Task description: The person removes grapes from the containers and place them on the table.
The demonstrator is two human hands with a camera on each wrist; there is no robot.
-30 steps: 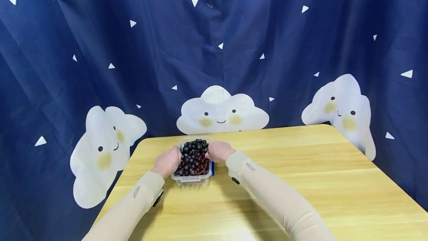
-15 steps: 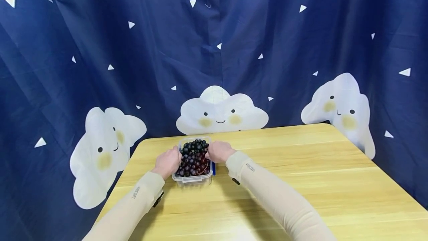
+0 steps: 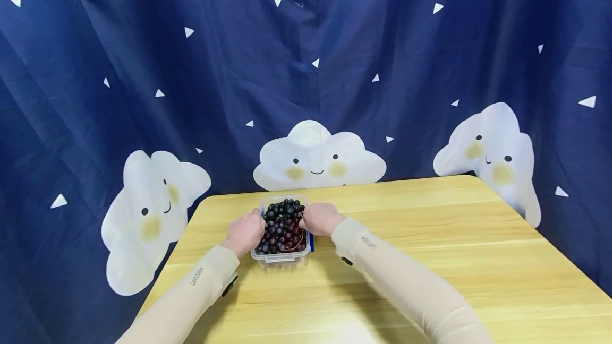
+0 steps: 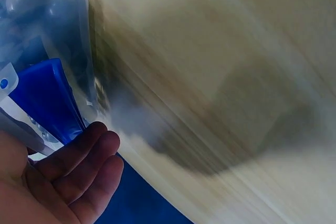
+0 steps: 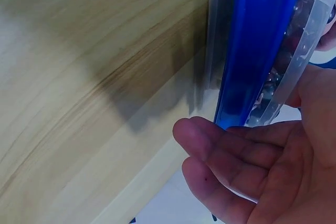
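Observation:
A clear plastic food container (image 3: 281,258) full of dark grapes (image 3: 283,232) sits near the table's far left side, without a lid over it. My left hand (image 3: 245,232) grips its left wall, the thumb side over the rim. On the opposite wall my right hand (image 3: 321,218) holds on in the same way. In the left wrist view, a blue side latch (image 4: 47,95) hangs down, with the fingers curled beside its lower end. The right wrist view has the other blue latch (image 5: 257,45), and the right fingers bend under its lower end.
The light wooden table (image 3: 406,238) extends far to the right of the container. Directly behind its back edge hangs a dark blue curtain (image 3: 229,68) printed with white clouds and triangles.
In the last half second the container and both hands have shifted slightly to the right together. The head view has also moved a little. Both holds look the same as before.

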